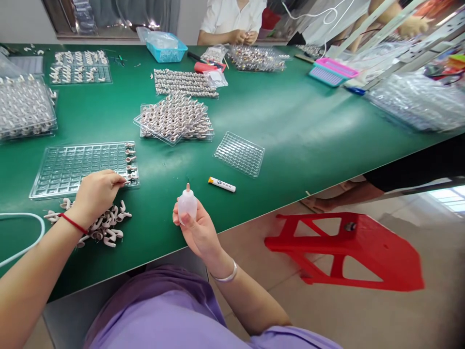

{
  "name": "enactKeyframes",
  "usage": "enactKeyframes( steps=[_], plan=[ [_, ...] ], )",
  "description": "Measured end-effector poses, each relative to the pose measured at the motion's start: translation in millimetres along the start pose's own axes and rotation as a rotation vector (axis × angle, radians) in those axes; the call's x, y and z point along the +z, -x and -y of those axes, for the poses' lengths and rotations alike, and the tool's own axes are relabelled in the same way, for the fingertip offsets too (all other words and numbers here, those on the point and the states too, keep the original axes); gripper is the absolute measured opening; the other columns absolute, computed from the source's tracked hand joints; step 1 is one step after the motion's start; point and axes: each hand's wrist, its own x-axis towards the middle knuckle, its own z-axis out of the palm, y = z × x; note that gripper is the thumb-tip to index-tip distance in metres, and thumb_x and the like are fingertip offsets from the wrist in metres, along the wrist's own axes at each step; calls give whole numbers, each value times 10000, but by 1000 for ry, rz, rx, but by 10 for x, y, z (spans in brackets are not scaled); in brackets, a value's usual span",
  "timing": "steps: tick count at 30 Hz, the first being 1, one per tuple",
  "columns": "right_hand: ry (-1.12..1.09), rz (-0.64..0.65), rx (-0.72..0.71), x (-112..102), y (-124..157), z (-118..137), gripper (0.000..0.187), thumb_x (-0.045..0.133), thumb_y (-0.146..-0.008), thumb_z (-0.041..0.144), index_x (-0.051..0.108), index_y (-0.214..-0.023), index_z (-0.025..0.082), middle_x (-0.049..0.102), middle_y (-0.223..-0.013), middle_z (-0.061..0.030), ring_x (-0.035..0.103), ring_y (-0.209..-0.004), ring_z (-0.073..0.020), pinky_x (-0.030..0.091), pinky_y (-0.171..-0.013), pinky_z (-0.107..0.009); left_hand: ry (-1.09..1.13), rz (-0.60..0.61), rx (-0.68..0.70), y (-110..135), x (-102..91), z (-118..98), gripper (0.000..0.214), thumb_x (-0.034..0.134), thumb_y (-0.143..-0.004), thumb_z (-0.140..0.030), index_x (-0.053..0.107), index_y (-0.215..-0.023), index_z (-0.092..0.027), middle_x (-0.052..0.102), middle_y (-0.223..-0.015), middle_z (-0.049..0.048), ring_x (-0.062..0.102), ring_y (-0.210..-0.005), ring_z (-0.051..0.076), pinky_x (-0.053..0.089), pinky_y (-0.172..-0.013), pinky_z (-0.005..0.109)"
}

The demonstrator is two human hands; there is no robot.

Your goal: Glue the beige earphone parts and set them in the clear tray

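My left hand pinches a small beige plastic part at the near right corner of a clear blister tray, whose right-hand column holds a few such parts. A loose pile of the same beige parts lies on the green table just below that hand. My right hand is closed round a small translucent squeeze bottle with a pointed nozzle, held upright near the table's front edge.
Stacked filled trays and an empty clear tray lie mid-table, with a white and yellow tube near the bottle. More filled trays stand left. Another person works across the table. A red stool stands right.
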Motion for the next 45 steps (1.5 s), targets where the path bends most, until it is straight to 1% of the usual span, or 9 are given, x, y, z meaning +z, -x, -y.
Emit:
enactKeyframes(
  steps=[6,12,18,23,27,30,36,39,45],
  plan=[
    [-19,2,-7,-1,0,-14,489,831,-665,476,567,-1004,242,585,-810,25,511,-656,-101,436,-626,-262,-32,4,-7,112,-122,-53,317,477,-875,-391,743,-860,-219,724,-919,69,654,-850,255,451,-702,334],
    [3,3,-12,12,5,-21,490,814,-680,490,555,-1011,238,578,-818,22,505,-656,-103,433,-627,-268,-109,254,-131,238,-170,-257,414,585,-784,-588,681,-593,-234,683,-748,66,625,-672,245,344,-508,309],
    [15,21,-4,-7,-3,-26,478,816,-676,486,565,-999,239,579,-813,23,507,-656,-105,435,-617,-265,-24,335,-143,172,-143,-259,306,646,-733,-468,638,-524,-244,667,-575,17,601,-528,201,310,-448,277],
    [126,84,5,-34,33,-22,476,801,-718,411,529,-1077,256,592,-896,12,526,-719,-113,440,-618,-244,72,167,-71,374,-188,-336,199,560,-828,-384,701,-818,-245,734,-777,12,663,-680,202,434,-580,292],
    [249,219,-6,39,184,-20,510,753,-785,359,432,-1174,284,608,-921,5,542,-708,-115,453,-617,-244,201,-174,49,862,-177,-454,169,564,-874,-297,698,-943,-221,736,-825,13,675,-690,168,493,-650,274],
    [309,288,-56,125,337,-72,492,760,-785,326,447,-1164,294,612,-878,15,569,-717,-125,461,-617,-244,173,-302,88,1277,-105,-506,175,599,-882,-210,678,-1038,-202,704,-889,30,666,-751,149,502,-709,250],
    [657,415,-353,164,497,-198,449,758,-784,308,537,-1173,267,687,-921,-30,632,-700,-152,508,-605,-271,152,-281,-45,1797,115,-505,189,590,-900,-199,664,-1075,-204,648,-819,15,626,-650,117,493,-628,225],
    [815,493,-489,129,503,-211,463,734,-788,311,541,-1203,242,719,-990,-74,684,-776,-192,550,-670,-311,186,-258,-71,1870,197,-477,175,589,-901,-219,672,-1054,-213,649,-796,8,614,-622,109,492,-601,223],
    [945,513,-571,99,509,-199,499,741,-756,311,558,-1217,254,745,-901,-52,652,-628,-175,548,-587,-320,225,-263,-61,1886,267,-434,189,608,-883,-195,676,-1059,-209,640,-769,0,595,-610,105,480,-585,227]
  ],
)
